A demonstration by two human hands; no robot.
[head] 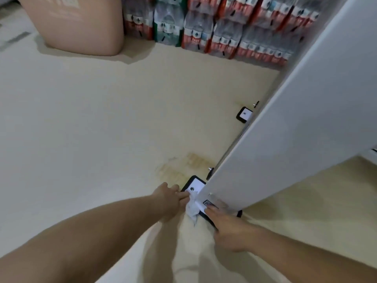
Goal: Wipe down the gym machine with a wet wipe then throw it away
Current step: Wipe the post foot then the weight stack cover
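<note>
- The wet wipe [192, 209] is a crumpled white wad at lower centre of the frame. It lies against the bottom corner of the gym machine [295, 119], between the two hands.
- The left hand [170, 201] comes in from the lower left. Its fingers are stretched out fairly straight, and their tips press on the wipe's upper left edge, over the near foot plate [195, 183].
- The right hand [230, 231] comes in from the lower right, just right of the wipe. Its fingers are straight and close together, lying flat on the black-edged base by the machine's corner; it grips nothing.
- The wipe's lower end trails down past the plate's edge onto the beige floor [102, 119].
- The machine's white panel rises from lower centre towards the upper right corner.
- A second foot plate [244, 115], white with a black rim, shows right of centre beside the panel, well apart from the hands.
- A pink box [81, 23] stands on the floor at upper left; its contents cannot be seen.
- Shrink-wrapped packs [224, 27] are stacked along the top of the frame, from just right of the box to the panel. They hold water bottles, most with red labels and one column with green.
</note>
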